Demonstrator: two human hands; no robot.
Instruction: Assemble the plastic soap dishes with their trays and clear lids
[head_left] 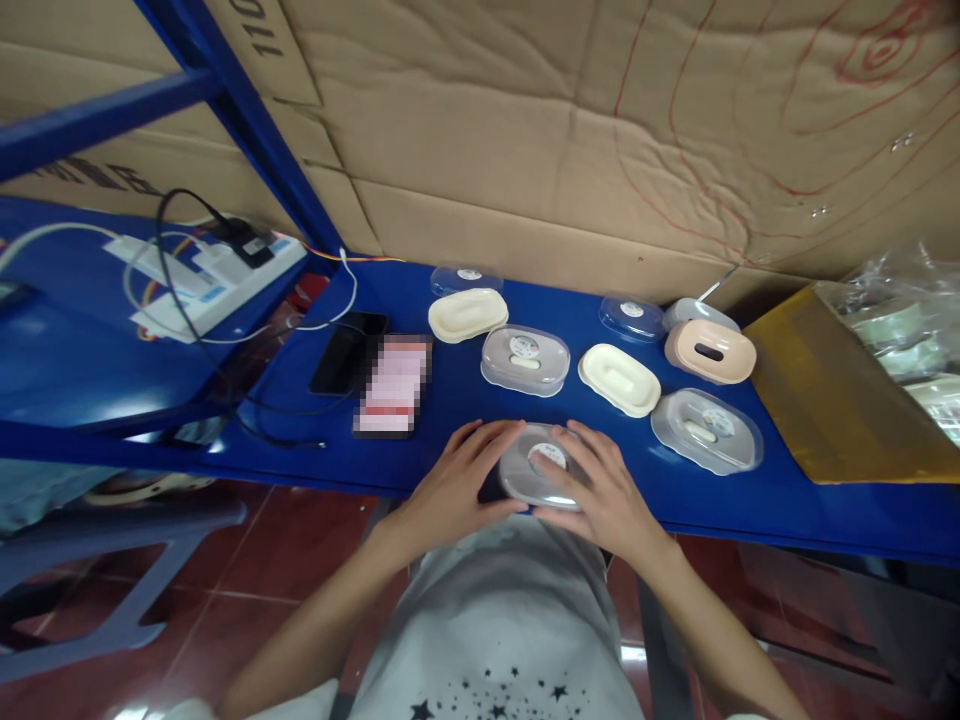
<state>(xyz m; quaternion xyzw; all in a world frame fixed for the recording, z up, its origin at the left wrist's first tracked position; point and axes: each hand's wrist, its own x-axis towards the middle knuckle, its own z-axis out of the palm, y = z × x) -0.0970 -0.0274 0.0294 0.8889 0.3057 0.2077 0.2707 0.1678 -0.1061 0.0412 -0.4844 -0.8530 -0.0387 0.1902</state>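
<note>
At the near edge of the blue table, my left hand [471,478] and my right hand [598,487] grip the two sides of an oval soap box with a clear lid [529,478]. A round label shows on top, and one right fingertip lies over it. What lies under the lid is hard to make out. Just beyond stands a lidded soap box [536,362]; a cream soap tray [619,380] lies to its right. Another lidded soap box [709,432] sits right of my right hand.
Farther back are a cream tray [468,314], clear lids [630,317] and a peach slotted piece [711,350]. Phones [393,385] and cables lie left, near a power strip [225,285]. A yellowish box [840,390] with wrapped pieces stands right; cardboard [487,120] backs the table.
</note>
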